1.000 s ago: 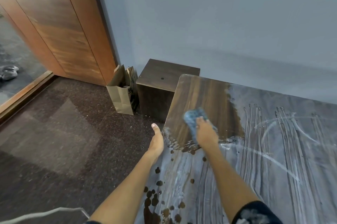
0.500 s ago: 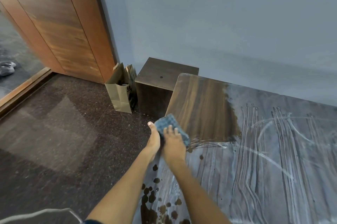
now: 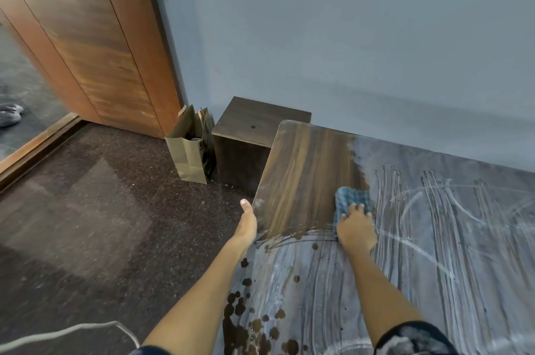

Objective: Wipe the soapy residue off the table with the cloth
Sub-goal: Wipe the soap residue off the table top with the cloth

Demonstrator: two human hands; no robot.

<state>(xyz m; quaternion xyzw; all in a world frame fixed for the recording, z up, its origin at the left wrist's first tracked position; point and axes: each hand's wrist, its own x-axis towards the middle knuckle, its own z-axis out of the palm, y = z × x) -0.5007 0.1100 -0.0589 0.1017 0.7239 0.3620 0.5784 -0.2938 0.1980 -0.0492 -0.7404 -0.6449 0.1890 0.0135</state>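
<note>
The dark wooden table (image 3: 301,169) has a clean strip at its far left end. Streaky white soapy residue (image 3: 434,239) covers the rest, with dark droplets near the front left edge. My right hand (image 3: 356,228) presses flat on a blue checked cloth (image 3: 351,198) at the border between the clean strip and the residue. My left hand (image 3: 247,221) rests against the table's left edge with its thumb pointing forward. Its fingers are hidden below the edge.
A dark wooden box (image 3: 249,134) and a brown paper bag (image 3: 189,149) stand on the floor beyond the table's left end. A wooden door (image 3: 95,36) is at the back left. A white cable (image 3: 72,331) lies on the dark floor near me.
My right hand has swept the cloth from the table's left edge rightward to the border of the residue. My left hand has stayed at the edge.
</note>
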